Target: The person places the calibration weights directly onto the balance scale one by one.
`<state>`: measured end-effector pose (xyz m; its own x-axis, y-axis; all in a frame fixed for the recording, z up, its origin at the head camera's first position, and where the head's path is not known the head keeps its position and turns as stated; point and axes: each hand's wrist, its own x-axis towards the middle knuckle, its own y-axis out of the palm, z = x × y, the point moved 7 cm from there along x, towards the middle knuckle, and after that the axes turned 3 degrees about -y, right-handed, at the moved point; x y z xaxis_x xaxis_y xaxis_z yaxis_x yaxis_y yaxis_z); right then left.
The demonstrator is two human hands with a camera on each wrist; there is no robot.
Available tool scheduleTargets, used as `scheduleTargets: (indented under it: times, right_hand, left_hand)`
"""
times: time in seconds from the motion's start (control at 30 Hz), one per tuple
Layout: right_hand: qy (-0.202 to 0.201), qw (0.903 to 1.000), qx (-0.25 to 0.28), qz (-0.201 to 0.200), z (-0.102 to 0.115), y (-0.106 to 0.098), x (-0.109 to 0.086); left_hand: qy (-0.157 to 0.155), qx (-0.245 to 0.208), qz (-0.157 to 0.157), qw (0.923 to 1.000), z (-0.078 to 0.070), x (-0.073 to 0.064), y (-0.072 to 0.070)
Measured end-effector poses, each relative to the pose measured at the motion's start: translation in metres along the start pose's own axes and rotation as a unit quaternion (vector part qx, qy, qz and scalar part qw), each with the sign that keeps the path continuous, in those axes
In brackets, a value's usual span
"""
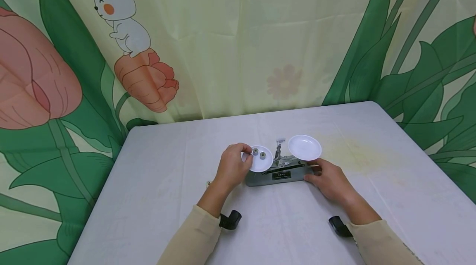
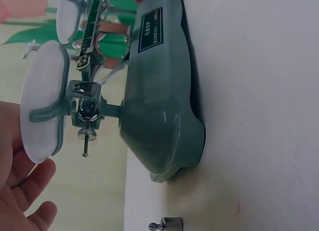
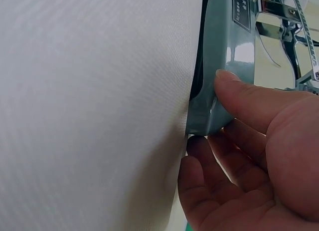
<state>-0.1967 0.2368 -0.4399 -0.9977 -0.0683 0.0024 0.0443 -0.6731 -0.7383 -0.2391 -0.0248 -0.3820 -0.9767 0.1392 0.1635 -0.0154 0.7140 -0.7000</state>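
Observation:
A grey-green balance scale [image 1: 256, 180] with two white pans stands on the table. Two small metal weights [image 1: 262, 156] sit on its left pan [image 1: 257, 166]. My left hand [image 1: 231, 165] is at that pan's left edge, fingertips close beside the nearer weight and thumb and index finger apart. In the left wrist view the loosely bent fingers [image 2: 34, 183] show past the pan's rim; the thumb is hidden there. My right hand [image 1: 331, 180] grips the right end of the base, its thumb [image 3: 239, 94] on the front face and its fingers around the end.
Another metal weight [image 2: 172, 224] stands on the table left of the base, partly behind my left wrist in the head view. The right pan [image 1: 305, 148] sits higher than the left. A white cloth covers the table [image 1: 167, 149]; a printed curtain [image 1: 223, 50] hangs behind.

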Motion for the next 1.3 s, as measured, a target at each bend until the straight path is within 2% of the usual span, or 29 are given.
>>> scheduleTargets:
  times: [0.47,0.7,1.13,1.3]
  right_hand:
    - [0.010,0.9999,0.002,0.005,-0.002,0.001,0.000]
    - [0.010,1.0000,0.002,0.002,-0.002,0.001,0.001]
    - [0.004,1.0000,-0.002,0.000,-0.001,-0.001,0.002]
    - [0.007,1.0000,-0.005,0.002,-0.001,0.000,0.000]
  left_hand:
    - [-0.006,0.003,0.006,1.0000,-0.002,0.000,0.003]
    - [-0.018,-0.012,0.012,0.9997,0.000,-0.001,0.001]
    - [-0.004,-0.033,0.002,0.9994,0.001,-0.008,-0.018]
    - [-0.012,-0.025,0.002,0.9996,0.011,-0.014,-0.022]
